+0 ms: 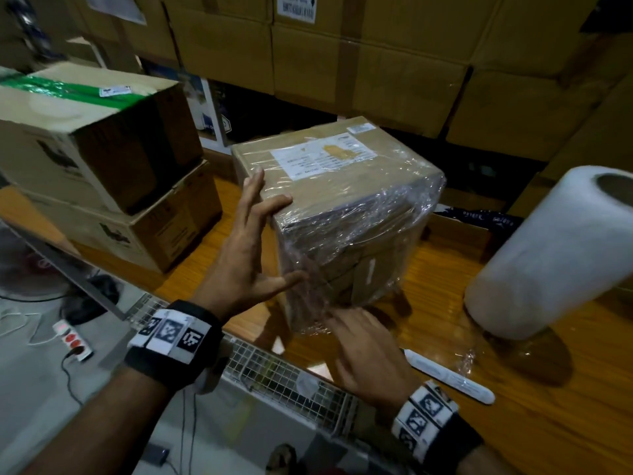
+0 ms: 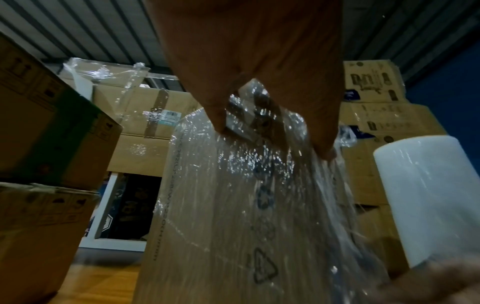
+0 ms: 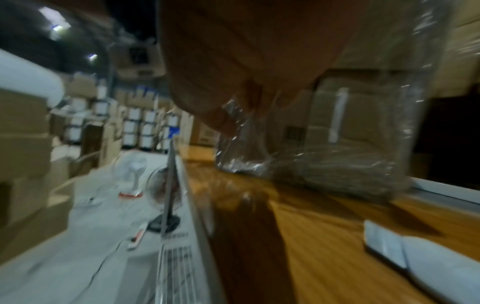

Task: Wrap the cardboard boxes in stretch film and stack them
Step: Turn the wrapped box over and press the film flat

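You stand at a wooden tabletop (image 1: 445, 341) in a storeroom, with large cardboard cartons (image 1: 376, 63) walled up behind it. Take the film-wrapped cardboard box (image 1: 346, 214) in the middle of the tabletop as your landmark.

Nearest you, just in front of the box's lower near corner, your right hand (image 1: 368, 351) is blurred; its fingers reach to the loose stretch film (image 1: 310, 296) at that corner, but you cannot tell whether they pinch it or only touch it. To the right of that hand, a white cutter-like tool (image 1: 448, 377) lies flat on the wood, nearer you than the box.

Your left hand (image 1: 248, 258) lies against the box's left face, fingers apart and straight: the upper fingers touch the top edge, the thumb presses the film on the near face. It grips nothing.

The box stands upright on the tabletop, a white label (image 1: 323, 156) on its top, film crinkled over its near and right faces.

Right of the box, well apart, the roll of stretch film (image 1: 555, 255) stands on end. Left of the box, two unwrapped cardboard boxes are stacked, the upper one (image 1: 85, 132) bearing green tape, the lower one (image 1: 137, 231) beneath it.
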`<state>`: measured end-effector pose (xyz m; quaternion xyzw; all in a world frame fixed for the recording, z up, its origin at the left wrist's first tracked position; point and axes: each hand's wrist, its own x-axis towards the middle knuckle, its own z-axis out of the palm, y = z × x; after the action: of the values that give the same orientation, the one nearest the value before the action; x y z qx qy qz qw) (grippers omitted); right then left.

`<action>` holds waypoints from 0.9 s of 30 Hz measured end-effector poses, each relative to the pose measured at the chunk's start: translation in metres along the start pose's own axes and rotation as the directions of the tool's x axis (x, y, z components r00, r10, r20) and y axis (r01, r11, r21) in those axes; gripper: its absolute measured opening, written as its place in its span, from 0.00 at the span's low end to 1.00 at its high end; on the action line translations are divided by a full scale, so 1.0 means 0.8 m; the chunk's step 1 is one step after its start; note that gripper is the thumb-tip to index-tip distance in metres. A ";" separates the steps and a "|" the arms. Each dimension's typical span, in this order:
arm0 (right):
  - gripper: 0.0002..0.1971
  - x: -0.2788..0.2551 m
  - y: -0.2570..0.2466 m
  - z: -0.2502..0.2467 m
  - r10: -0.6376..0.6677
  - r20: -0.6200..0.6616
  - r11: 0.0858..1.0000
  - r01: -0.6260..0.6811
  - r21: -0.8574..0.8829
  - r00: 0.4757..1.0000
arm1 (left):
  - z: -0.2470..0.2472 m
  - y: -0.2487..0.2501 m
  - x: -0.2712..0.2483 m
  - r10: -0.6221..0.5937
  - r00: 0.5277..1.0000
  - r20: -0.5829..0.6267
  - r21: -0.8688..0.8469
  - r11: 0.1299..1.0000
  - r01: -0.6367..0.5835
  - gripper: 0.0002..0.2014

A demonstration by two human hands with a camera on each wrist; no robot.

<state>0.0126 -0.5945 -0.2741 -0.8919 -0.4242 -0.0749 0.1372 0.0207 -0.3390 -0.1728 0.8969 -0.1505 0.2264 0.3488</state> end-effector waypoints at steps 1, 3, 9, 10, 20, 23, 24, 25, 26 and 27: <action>0.31 0.002 0.004 -0.017 0.019 -0.127 0.999 -0.014 0.042 0.992 | -0.005 -0.003 0.002 0.003 1.000 0.018 -0.041 0.999 -0.002 0.51; 0.22 0.018 0.013 -0.058 0.020 -0.381 0.998 0.002 0.056 0.924 | -0.020 -0.012 0.006 0.007 0.998 0.067 -0.073 0.997 -0.002 0.52; 0.34 0.087 0.039 -0.142 -0.129 -0.503 0.965 -0.008 -0.262 0.855 | -0.054 -0.020 0.018 0.211 0.971 0.116 0.441 0.865 -0.240 0.52; 0.38 0.096 0.044 -0.142 -0.130 -0.434 0.954 -0.007 -0.300 0.891 | -0.051 -0.016 0.019 0.249 0.960 0.128 0.496 0.822 -0.280 0.50; 0.52 0.087 0.080 -0.049 -0.204 -0.220 0.877 0.078 -0.475 0.954 | 0.001 -0.024 0.010 0.241 0.962 0.127 0.720 0.645 -0.257 0.40; 0.38 0.055 0.080 -0.021 -0.267 -0.028 0.880 0.232 -0.415 0.963 | 0.001 -0.025 0.012 0.257 0.958 0.127 0.723 0.637 -0.267 0.36; 0.33 0.044 0.077 -0.018 -0.276 0.015 0.897 0.263 -0.356 0.961 | 0.001 -0.027 0.012 0.264 0.956 0.131 0.721 0.637 -0.275 0.36; 0.29 0.034 0.074 -0.022 -0.271 0.014 0.924 0.264 -0.278 0.962 | 0.001 -0.029 0.010 0.269 0.953 0.139 0.718 0.636 -0.285 0.35; 0.25 0.027 0.073 -0.030 -0.269 -0.048 0.945 0.254 -0.206 0.962 | 0.001 -0.031 0.009 0.271 0.951 0.147 0.720 0.630 -0.291 0.35; 0.22 0.026 0.070 -0.043 -0.273 -0.160 0.955 0.247 -0.166 0.949 | 0.003 -0.033 0.008 0.266 0.952 0.150 0.729 0.621 -0.288 0.35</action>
<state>0.0690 -0.6237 -0.2463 -0.8250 -0.5176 -0.2036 0.0996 0.0385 -0.3221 -0.1856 0.9293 -0.1861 0.3066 -0.0884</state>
